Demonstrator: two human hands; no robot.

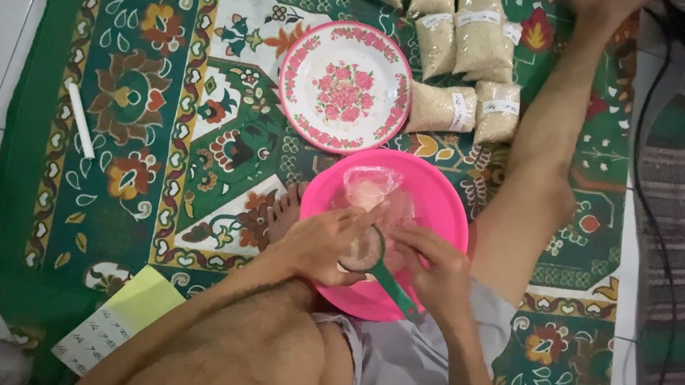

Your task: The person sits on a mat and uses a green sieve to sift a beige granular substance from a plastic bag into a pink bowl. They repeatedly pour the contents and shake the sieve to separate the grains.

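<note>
Seven filled, tied bags of grain [458,39] at the far edge of the patterned green rug [47,218]. One floral pink-and-white plate [345,85]. One bright pink basin [431,199], holding one clear plastic bag [370,185]. One green-handled scoop [370,256]. Two hands: left hand [324,245], right hand [434,269]. One white stick [81,119] near the rug's left edge. One yellow notepad [117,317] at its near left corner.

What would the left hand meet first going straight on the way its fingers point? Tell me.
Likely the clear bag above the pink bowl: the left hand's fingers point up-right at it. Depth is unclear.
</note>
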